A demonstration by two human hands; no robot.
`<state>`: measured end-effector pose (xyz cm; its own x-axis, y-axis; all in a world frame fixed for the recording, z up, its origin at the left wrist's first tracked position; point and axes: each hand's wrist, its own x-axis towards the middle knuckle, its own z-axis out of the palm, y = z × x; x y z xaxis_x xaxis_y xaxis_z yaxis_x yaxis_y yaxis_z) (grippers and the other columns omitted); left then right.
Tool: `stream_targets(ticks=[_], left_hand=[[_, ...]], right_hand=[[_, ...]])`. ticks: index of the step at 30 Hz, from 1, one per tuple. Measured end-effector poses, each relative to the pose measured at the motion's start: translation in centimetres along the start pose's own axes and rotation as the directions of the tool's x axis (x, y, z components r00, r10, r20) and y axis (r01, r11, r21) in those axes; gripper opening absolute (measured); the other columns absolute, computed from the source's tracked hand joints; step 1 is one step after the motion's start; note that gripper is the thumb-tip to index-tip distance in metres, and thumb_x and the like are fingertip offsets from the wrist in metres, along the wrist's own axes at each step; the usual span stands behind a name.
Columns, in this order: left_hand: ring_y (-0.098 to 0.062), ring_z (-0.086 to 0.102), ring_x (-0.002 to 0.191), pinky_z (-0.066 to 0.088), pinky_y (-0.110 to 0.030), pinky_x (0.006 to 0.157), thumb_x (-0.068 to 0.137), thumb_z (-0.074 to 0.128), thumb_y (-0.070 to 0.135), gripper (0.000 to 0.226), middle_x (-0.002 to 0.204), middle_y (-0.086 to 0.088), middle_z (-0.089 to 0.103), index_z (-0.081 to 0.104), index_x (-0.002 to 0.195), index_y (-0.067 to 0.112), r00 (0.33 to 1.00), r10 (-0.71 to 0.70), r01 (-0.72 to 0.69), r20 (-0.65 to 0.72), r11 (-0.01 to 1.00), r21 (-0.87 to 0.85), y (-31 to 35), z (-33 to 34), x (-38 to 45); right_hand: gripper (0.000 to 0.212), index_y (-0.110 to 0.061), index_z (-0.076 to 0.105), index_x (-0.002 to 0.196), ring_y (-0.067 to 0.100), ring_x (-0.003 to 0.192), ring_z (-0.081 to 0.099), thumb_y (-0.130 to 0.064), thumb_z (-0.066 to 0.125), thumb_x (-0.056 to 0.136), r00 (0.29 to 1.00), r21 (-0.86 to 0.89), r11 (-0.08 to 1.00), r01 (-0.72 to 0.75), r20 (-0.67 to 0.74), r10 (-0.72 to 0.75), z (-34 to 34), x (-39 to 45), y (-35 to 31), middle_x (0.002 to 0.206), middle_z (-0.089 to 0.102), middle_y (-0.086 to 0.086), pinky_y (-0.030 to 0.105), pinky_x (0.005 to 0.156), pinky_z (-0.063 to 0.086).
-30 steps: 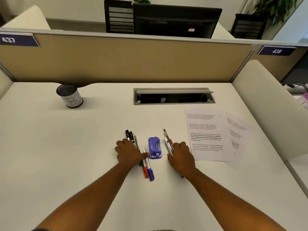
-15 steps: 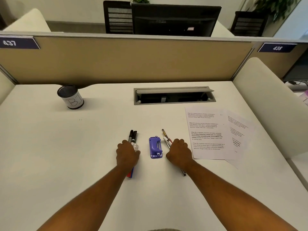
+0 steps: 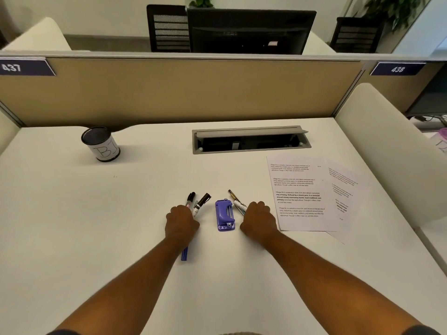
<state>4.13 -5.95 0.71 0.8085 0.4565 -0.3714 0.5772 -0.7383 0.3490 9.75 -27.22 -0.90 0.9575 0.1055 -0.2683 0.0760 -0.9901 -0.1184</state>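
Item one: your left hand [image 3: 181, 224], near the middle of the white desk [image 3: 72, 226], has its fingers curled round a bundle of markers [image 3: 198, 204]. Only two dark caps show on the far side and one blue end [image 3: 184, 255] on the near side, and the count is hidden under your fist. Item two: your right hand [image 3: 258, 222], just right of the purple tool [image 3: 225, 215], is wrapped round a bundle of pens [image 3: 238, 204], whose far tips alone are visible. Also present: a cup [image 3: 101, 145] at far left and printed sheets [image 3: 300, 192] at right, their text too small to read.
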Motion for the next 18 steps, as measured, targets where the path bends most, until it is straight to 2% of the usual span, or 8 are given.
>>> stream_targets(ticks=[4, 7, 10, 12, 14, 16, 18], left_hand=[[-0.031, 0.060, 0.102, 0.049, -0.033, 0.080, 0.084, 0.064, 0.021, 0.038, 0.113, -0.014, 0.060, 0.054, 0.115, 0.003, 0.998, 0.063, -0.063, 0.002, 0.998, 0.030, -0.6, -0.1, 0.1], [-0.030, 0.061, 0.097, 0.044, -0.030, 0.072, 0.084, 0.064, 0.022, 0.037, 0.110, -0.013, 0.059, 0.052, 0.113, 0.004, 0.993, 0.116, -0.117, 0.009, 0.992, 0.039, -1.3, -0.3, 0.1], [-0.025, 0.056, 0.081, 0.040, -0.029, 0.066, 0.083, 0.067, 0.022, 0.037, 0.104, -0.011, 0.059, 0.050, 0.111, 0.004, 0.991, 0.136, -0.136, 0.002, 0.991, 0.015, -1.5, -0.5, 0.1], [-0.023, 0.051, 0.077, 0.040, -0.030, 0.066, 0.080, 0.072, 0.023, 0.040, 0.097, -0.009, 0.058, 0.050, 0.108, 0.004, 0.994, 0.108, -0.108, -0.008, 0.993, -0.046, -1.7, -0.8, 0.4], [-0.023, 0.052, 0.076, 0.040, -0.030, 0.064, 0.079, 0.076, 0.024, 0.039, 0.091, -0.006, 0.054, 0.051, 0.102, 0.006, 0.996, 0.084, -0.085, -0.015, 0.988, -0.129, -2.1, -1.0, 0.7], [-0.024, 0.053, 0.074, 0.039, -0.030, 0.062, 0.079, 0.076, 0.024, 0.036, 0.089, -0.007, 0.055, 0.048, 0.094, 0.009, 0.996, 0.086, -0.090, -0.029, 0.975, -0.203, -2.6, -0.9, 0.8], [-0.023, 0.052, 0.073, 0.037, -0.029, 0.061, 0.080, 0.075, 0.022, 0.034, 0.089, -0.008, 0.055, 0.046, 0.092, 0.010, 0.994, 0.097, -0.104, -0.042, 0.966, -0.235, -2.9, -0.6, 0.6]], right_hand=[[0.026, -0.007, 0.047, 0.123, 0.029, 0.103, 0.065, -0.014, 0.042, 0.098, 0.997, -0.096, 0.994, 0.055, -0.056, -0.060, -0.2, 0.1, 0.3, 0.119, 0.057, 0.012, 0.036, 0.082, 0.055], [0.024, -0.007, 0.048, 0.123, 0.028, 0.097, 0.069, -0.014, 0.042, 0.100, 0.994, -0.113, 0.988, 0.102, -0.038, -0.107, -0.5, 0.4, 1.1, 0.115, 0.060, 0.012, 0.036, 0.076, 0.056], [0.025, -0.007, 0.048, 0.120, 0.029, 0.092, 0.068, -0.013, 0.046, 0.096, 0.989, -0.108, 0.984, 0.144, -0.012, -0.146, -0.5, 0.3, 1.6, 0.111, 0.061, 0.012, 0.035, 0.070, 0.052], [0.025, -0.007, 0.047, 0.116, 0.033, 0.094, 0.067, -0.013, 0.050, 0.092, 0.992, -0.013, 0.992, 0.128, 0.026, -0.127, -0.7, 0.5, 2.0, 0.110, 0.062, 0.013, 0.035, 0.071, 0.048], [0.025, -0.007, 0.046, 0.112, 0.035, 0.092, 0.066, -0.015, 0.053, 0.090, 0.995, 0.155, 0.987, 0.051, 0.081, -0.064, -1.3, 0.7, 2.3, 0.104, 0.062, 0.013, 0.033, 0.068, 0.044], [0.024, -0.007, 0.045, 0.111, 0.033, 0.084, 0.066, -0.017, 0.054, 0.091, 0.990, 0.306, 0.951, -0.041, 0.140, -0.003, -1.7, 0.9, 2.7, 0.097, 0.061, 0.013, 0.034, 0.064, 0.047], [0.026, -0.006, 0.043, 0.114, 0.036, 0.085, 0.067, -0.020, 0.053, 0.095, 0.983, 0.444, 0.888, -0.116, 0.179, 0.039, -1.7, 0.7, 3.2, 0.099, 0.062, 0.018, 0.039, 0.066, 0.051]])
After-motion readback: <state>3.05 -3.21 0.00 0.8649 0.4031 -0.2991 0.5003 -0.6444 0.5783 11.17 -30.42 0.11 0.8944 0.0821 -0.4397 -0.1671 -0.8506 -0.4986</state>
